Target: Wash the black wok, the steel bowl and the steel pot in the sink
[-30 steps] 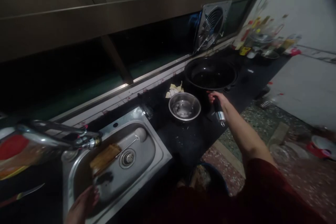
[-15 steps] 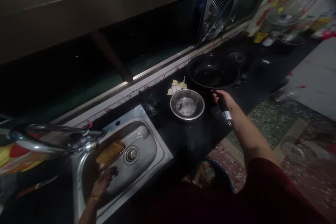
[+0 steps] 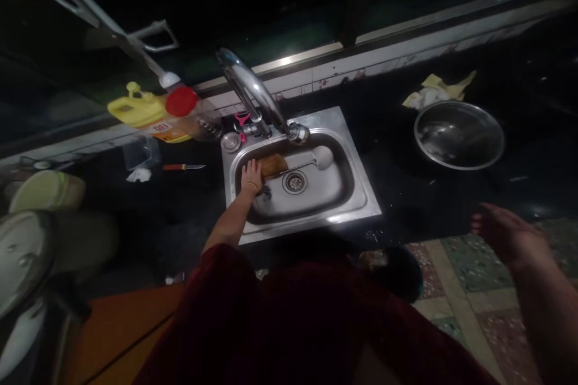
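Note:
My left hand (image 3: 251, 175) reaches into the steel sink (image 3: 361, 204) and rests on the left end of a brown sponge or cloth (image 3: 273, 165); its fingers are curled on it. A white-headed brush or ladle (image 3: 321, 157) lies in the basin beside the drain (image 3: 294, 182). The chrome tap (image 3: 253, 91) arches over the basin. My right hand (image 3: 506, 234) hangs free in the air at the counter's front edge, right of the sink, fingers loosely spread and holding nothing.
A steel bowl (image 3: 458, 135) stands on the dark counter at right with crumpled yellow-white scraps (image 3: 436, 90) behind it. A yellow jug (image 3: 138, 109), a red-capped bottle (image 3: 180, 102) and a small knife (image 3: 183, 166) lie left of the sink. Pale pots (image 3: 40, 192) sit far left.
The view has swung left, away from the black pan. My right hand has let go of the pan handle and pulled back. My left hand has moved up onto the brown sponge.

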Tool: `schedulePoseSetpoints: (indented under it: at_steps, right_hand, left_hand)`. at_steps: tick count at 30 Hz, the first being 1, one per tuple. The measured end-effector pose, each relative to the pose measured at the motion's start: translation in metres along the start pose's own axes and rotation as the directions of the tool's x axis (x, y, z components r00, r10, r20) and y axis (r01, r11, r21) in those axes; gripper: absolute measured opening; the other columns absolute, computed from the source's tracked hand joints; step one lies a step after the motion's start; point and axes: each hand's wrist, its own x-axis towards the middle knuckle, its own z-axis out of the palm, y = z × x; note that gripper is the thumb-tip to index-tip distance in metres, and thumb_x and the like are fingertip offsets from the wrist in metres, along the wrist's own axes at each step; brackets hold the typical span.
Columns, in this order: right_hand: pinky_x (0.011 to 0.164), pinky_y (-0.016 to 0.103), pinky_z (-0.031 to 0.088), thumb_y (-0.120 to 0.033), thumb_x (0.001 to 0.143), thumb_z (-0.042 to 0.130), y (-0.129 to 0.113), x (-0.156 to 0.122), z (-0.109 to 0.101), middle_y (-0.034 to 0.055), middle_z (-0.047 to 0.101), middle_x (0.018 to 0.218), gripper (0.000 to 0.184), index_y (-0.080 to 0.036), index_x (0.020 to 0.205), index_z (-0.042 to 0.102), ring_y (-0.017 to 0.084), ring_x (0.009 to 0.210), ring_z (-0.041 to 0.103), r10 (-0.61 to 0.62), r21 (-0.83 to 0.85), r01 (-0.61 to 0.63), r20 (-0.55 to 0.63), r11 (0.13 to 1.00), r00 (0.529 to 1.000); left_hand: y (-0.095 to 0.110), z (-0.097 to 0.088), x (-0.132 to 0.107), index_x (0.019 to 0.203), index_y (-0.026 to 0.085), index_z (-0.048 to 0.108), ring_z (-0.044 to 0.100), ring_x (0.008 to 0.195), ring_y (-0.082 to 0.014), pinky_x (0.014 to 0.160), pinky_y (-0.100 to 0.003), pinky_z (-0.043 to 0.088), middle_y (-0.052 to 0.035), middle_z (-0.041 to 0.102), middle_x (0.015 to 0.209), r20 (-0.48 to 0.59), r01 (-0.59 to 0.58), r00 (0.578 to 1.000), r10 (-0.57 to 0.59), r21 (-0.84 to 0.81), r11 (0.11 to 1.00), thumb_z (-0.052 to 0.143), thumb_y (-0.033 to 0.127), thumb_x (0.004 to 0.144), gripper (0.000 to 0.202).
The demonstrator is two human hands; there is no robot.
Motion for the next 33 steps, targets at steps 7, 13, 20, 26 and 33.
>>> schedulePoseSetpoints:
  at_steps: [7,13,20,26,33]
  right_hand:
    - [0.053,0.029,0.045,-0.044,0.062,0.072,-0.005,-0.100,0.194,0.0009,0.060,0.067,0.038,-0.022,0.091,0.064,0.012,0.053,0.053,-0.056,-0.145,0.104,0.302,0.984,0.952]
    - [0.049,0.025,0.043,-0.047,0.064,0.064,0.031,-0.139,0.297,-0.0036,0.056,0.062,0.039,-0.020,0.091,0.059,0.010,0.051,0.051,-0.009,-0.157,0.109,0.530,0.982,0.848]
    - [0.046,0.021,0.039,-0.043,0.065,0.064,0.049,-0.140,0.289,-0.0047,0.056,0.060,0.035,-0.018,0.090,0.060,0.008,0.048,0.050,0.062,-0.134,0.007,0.502,0.991,0.863]
    - [0.045,0.021,0.040,-0.038,0.070,0.061,0.050,-0.145,0.298,-0.0042,0.056,0.059,0.026,-0.020,0.087,0.061,0.009,0.049,0.051,0.080,-0.169,0.015,0.541,0.986,0.837]
    - [0.061,0.026,0.043,-0.049,0.079,0.054,0.044,-0.157,0.317,0.0000,0.060,0.066,0.031,-0.019,0.077,0.062,0.013,0.063,0.056,-0.070,-0.158,0.249,0.699,0.956,0.712]
  left_hand:
    - [0.009,0.018,0.000,0.149,0.011,0.023,0.027,0.135,-0.0395,0.109,-0.056,0.016,-0.0255,0.028,0.147,-0.087,-0.040,0.995,0.041,0.011,0.999,0.054,0.021,0.083,0.074]
    - [0.057,0.030,0.013,0.131,0.010,0.051,0.043,0.124,-0.0286,0.105,-0.041,0.028,-0.0225,0.051,0.129,0.099,-0.238,0.959,0.267,-0.237,0.942,0.037,0.011,0.089,0.044]
    - [0.067,0.014,0.007,0.099,0.012,0.063,0.060,0.083,-0.0208,0.079,-0.032,0.044,-0.0118,0.065,0.086,0.214,-0.215,0.924,0.316,-0.391,0.895,0.046,0.026,0.091,0.023]
    - [0.045,-0.035,-0.052,0.093,0.018,0.053,0.026,0.036,-0.0056,0.038,-0.016,0.021,0.0077,0.032,0.051,0.457,0.342,0.584,0.671,-0.888,0.306,0.041,0.049,0.092,0.034]
    - [0.094,-0.063,-0.083,0.088,0.019,0.049,0.021,0.031,-0.0033,0.033,-0.014,0.018,0.0096,0.032,0.049,0.275,0.483,0.587,0.761,-0.874,-0.057,0.052,0.048,0.088,0.029]
